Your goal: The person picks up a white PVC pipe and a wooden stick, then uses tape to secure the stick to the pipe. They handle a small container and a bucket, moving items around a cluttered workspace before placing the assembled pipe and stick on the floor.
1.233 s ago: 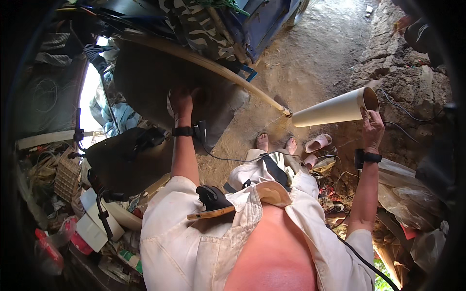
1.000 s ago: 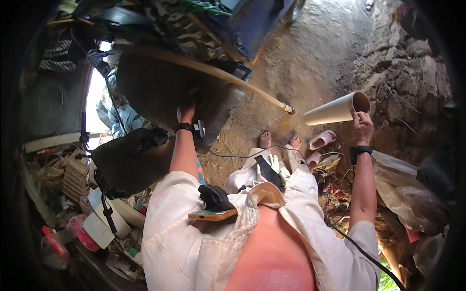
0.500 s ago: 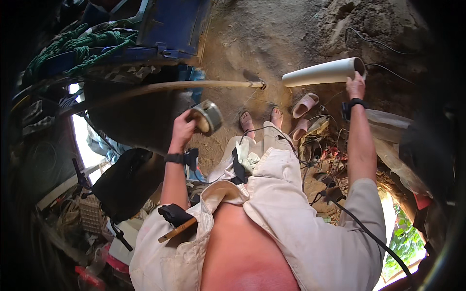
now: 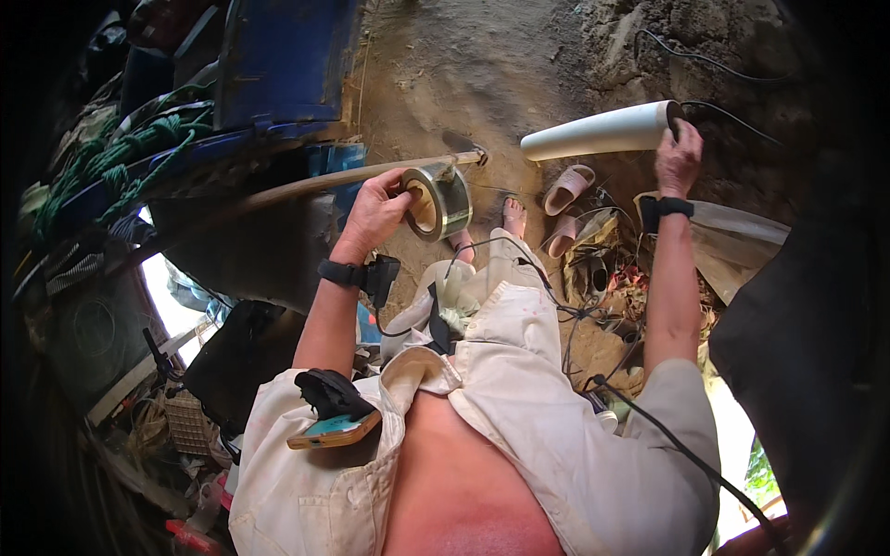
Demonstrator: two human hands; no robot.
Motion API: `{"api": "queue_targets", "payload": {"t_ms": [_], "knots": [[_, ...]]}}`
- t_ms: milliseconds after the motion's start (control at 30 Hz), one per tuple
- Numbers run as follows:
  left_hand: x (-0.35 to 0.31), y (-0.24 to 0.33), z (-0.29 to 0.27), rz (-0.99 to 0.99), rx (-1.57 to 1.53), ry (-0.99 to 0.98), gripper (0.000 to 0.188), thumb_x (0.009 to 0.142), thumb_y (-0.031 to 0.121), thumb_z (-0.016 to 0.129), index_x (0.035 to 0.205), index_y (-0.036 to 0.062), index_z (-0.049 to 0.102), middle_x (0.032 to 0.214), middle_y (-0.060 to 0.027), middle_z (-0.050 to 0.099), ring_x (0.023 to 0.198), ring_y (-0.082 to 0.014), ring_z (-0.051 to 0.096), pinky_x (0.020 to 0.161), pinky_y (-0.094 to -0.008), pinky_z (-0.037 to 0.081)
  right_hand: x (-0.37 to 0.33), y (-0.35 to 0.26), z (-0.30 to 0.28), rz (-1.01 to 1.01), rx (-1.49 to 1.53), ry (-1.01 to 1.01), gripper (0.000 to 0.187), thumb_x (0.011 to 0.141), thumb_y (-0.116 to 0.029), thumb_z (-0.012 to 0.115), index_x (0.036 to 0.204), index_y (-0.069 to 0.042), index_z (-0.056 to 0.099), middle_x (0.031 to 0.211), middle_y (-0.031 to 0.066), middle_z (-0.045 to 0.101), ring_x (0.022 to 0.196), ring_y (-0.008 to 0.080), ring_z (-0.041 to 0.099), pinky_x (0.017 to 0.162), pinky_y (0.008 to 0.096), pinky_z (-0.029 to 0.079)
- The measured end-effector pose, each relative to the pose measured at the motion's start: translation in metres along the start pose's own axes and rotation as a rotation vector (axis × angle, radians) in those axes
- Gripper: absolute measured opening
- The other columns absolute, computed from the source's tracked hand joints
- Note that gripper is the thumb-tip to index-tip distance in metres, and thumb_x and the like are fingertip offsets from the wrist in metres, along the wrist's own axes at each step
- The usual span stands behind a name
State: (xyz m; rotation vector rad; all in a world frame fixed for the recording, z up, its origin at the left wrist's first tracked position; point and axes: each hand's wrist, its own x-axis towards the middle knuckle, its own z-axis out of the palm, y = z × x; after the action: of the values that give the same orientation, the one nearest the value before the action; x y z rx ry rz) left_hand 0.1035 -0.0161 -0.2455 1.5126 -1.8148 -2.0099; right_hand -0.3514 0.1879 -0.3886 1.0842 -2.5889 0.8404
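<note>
A wide roll of tape [image 4: 452, 204] with a tan cardboard core is gripped by my left hand [image 4: 373, 213], the fingers hooked at the core's opening. Farther right, my right hand [image 4: 679, 162] is closed on the rim of a long white tube [image 4: 598, 132]. The tube tapers toward its left end and lies slanted above the dirt floor; whether it touches the ground I cannot tell. Its open, dark end faces right, by my fingers. A gap separates the roll from the tube.
A wooden pole [image 4: 324, 178] stretches from the left toward the middle, passing behind the roll. Pink slippers [image 4: 568, 189] lie below the tube. Green rope [image 4: 139, 153] is heaped at the far left beside a blue panel [image 4: 283, 60]. A thin black cable [image 4: 501, 243] crosses near my legs.
My left hand has moved up and right with the tape roll, turning its cored side more into view. The white tube has shifted slightly left, with my right hand still at its open end.
</note>
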Motion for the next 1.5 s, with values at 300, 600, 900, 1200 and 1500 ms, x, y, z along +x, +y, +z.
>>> {"api": "queue_targets", "payload": {"t_ms": [300, 600, 900, 1200, 1500], "knots": [[0.04, 0.012, 0.044, 0.064, 0.112, -0.175, 0.032, 0.09, -0.001, 0.056, 0.12, -0.0002, 0.065, 0.096, -0.0016, 0.069, 0.078, -0.0067, 0.06, 0.064, -0.0226, 0.05, -0.055, -0.136, -0.029, 0.166, 0.808, -0.448, 0.041, 0.086, -0.025, 0.077, 0.117, -0.003, 0.063, 0.096, 0.0098, 0.068, 0.089, 0.017, 0.065, 0.079, 0.0325, 0.053], [0.024, -0.011, 0.024, -0.074, 0.012, -0.112, 0.021, 0.092, 0.004, 0.059, 0.111, 0.0012, 0.066, 0.088, 0.0006, 0.067, 0.07, -0.0057, 0.058, 0.055, -0.0215, 0.047, -0.061, 0.067, 0.014, 0.66, -0.247, -0.556, 0.051, 0.082, -0.04, 0.073, 0.114, -0.001, 0.066, 0.108, 0.0233, 0.068, 0.101, 0.0415, 0.065, 0.089, 0.0445, 0.053], [-0.014, -0.037, -0.021, 0.022, 0.014, -0.07, 0.032, 0.087, -0.004, 0.055, 0.117, 0.0005, 0.065, 0.097, -0.0023, 0.069, 0.088, -0.0102, 0.061, 0.079, -0.0259, 0.05, -0.099, -0.15, -0.007, -0.39, 0.019, -0.679, 0.01, 0.074, -0.014, 0.066, 0.081, -0.011, 0.059, 0.078, 0.0084, 0.062, 0.081, 0.0283, 0.062, 0.074, 0.0423, 0.045], [-0.102, -0.074, -0.11, -0.055, -0.169, -0.002, 0.03, 0.088, 0.001, 0.058, 0.116, 0.0036, 0.068, 0.096, 0.0026, 0.067, 0.084, -0.0069, 0.056, 0.075, -0.0232, 0.048, -0.011, -0.181, -0.162, 0.205, 0.744, -0.591, 0.019, 0.094, -0.009, 0.065, 0.108, 0.004, 0.07, 0.097, 0.0046, 0.072, 0.085, 0.0089, 0.064, 0.074, 0.0231, 0.05], [-0.144, -0.151, -0.169, 0.202, -0.509, -0.248, 0.034, 0.087, 0.019, 0.075, 0.114, 0.0016, 0.066, 0.102, -0.002, 0.07, 0.09, -0.0083, 0.064, 0.084, -0.0247, 0.053, -0.086, -0.257, -0.265, 0.359, 0.456, -0.174, 0.017, 0.091, -0.014, 0.072, 0.1, 0.001, 0.069, 0.095, 0.0029, 0.069, 0.088, 0.0095, 0.062, 0.081, 0.0215, 0.049]]}}
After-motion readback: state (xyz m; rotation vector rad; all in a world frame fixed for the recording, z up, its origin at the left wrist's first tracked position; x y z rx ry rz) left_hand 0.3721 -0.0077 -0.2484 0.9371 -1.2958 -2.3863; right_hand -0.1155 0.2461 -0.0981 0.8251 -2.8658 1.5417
